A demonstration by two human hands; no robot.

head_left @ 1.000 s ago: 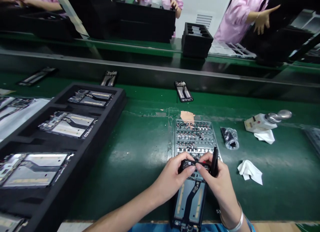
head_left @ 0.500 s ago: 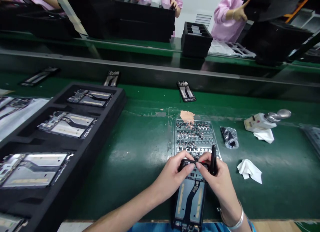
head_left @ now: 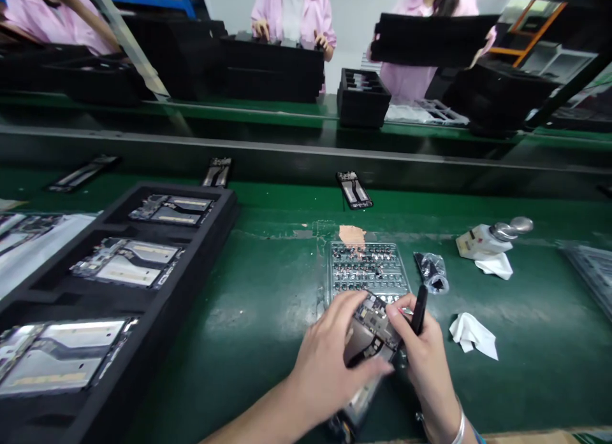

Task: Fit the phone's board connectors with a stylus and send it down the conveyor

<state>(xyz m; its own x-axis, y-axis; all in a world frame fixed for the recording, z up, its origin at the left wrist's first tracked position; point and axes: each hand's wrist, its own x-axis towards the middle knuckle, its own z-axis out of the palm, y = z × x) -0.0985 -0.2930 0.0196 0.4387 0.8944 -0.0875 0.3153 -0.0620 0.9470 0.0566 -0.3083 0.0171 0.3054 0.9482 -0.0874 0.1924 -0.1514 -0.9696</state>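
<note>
An opened phone (head_left: pixel 377 320), its circuit board and black ribbon cable exposed, is held at a slant over the front of the bench. My left hand (head_left: pixel 329 355) is closed around its left side, fingers behind the top edge and the thumb across the front, slightly blurred. My right hand (head_left: pixel 425 351) grips a black slim-handled tool (head_left: pixel 419 310) that sticks up past the fingers; its tip is hidden. The right thumb and fingertip also meet the phone's upper right edge. Just beyond the hands lies a clear tray (head_left: pixel 368 259) of small dark parts in rows.
At left stands a black foam tray (head_left: pixel 191 265) with several opened phones. Another opened phone (head_left: pixel 354 190) lies beyond the parts tray. Right of it are a small plastic bag (head_left: pixel 433 272), a pump bottle (head_left: pixel 482 242) and a white cloth (head_left: pixel 473 336). Co-workers in pink stand across.
The phone has turned from upright to a slant. My left hand has shifted from pinching its top edge to wrapping its side. Across the bench, a co-worker now holds up a black tray.
</note>
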